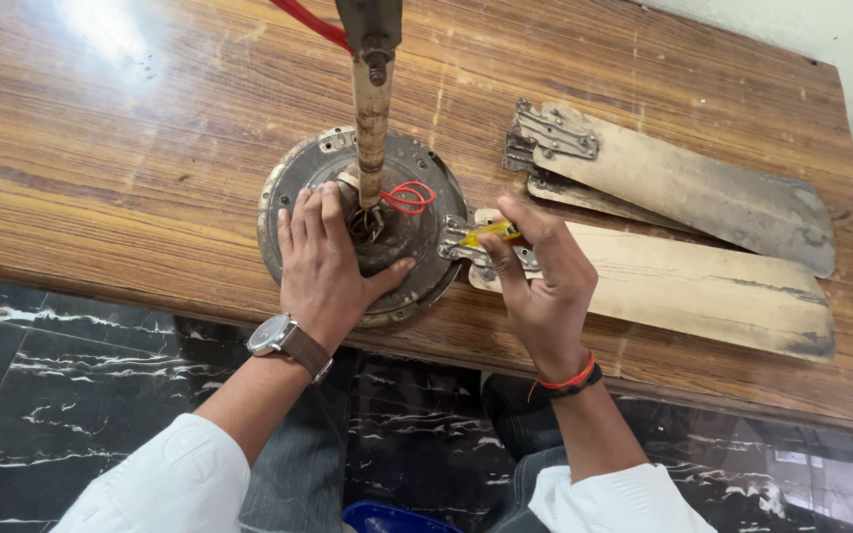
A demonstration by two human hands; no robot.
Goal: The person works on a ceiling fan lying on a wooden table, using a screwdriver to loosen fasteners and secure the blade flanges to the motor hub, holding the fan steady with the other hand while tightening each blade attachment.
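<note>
Right hand [543, 279] pinches a yellow screwdriver [491, 233] at a blade [683, 286] bracket; left hand [326, 266] lies flat, fingers spread, on the motor [293, 188]. A slipping tip could gouge the thumb.

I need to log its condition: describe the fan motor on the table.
The fan motor is a round, dark metal housing, grimy and rusted, lying flat on the wooden table. A worn rod rises from its centre, with red wire looped beside it. The left hand presses on it; a blade meets its right edge.
</note>
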